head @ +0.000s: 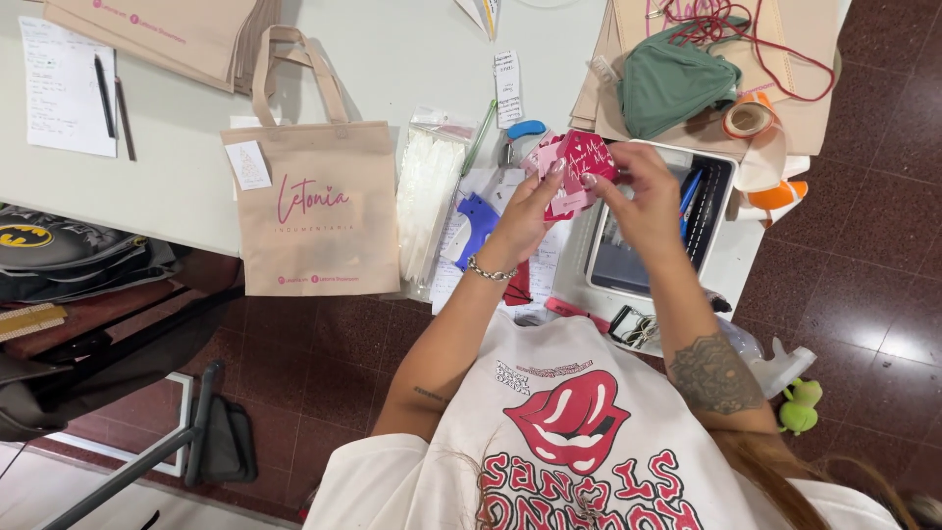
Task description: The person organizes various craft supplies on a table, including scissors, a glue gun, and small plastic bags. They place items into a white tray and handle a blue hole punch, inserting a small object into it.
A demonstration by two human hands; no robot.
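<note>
A: From the head view, we see both hands raised together above the white table [392, 59]. The left hand [525, 211] and the right hand [643, 196] are closed on a small pink and red box [579, 169], fingertips pinching its edges.

B: We judge the box as partly folded: its top face looks shaped, but a paler flap sticks out on the left side. Whether it is shut underneath, we cannot tell.

A: A beige tote bag [321, 201] lies flat at the table edge, apparently unfilled, with a packet of white pieces [427, 191] and a blue tagging tool [478, 224] beside it.

B: The grey tray [714, 211] is half hidden behind the right hand, so its contents stay unclear to us. The stacked bags at the top are cut off.
</note>
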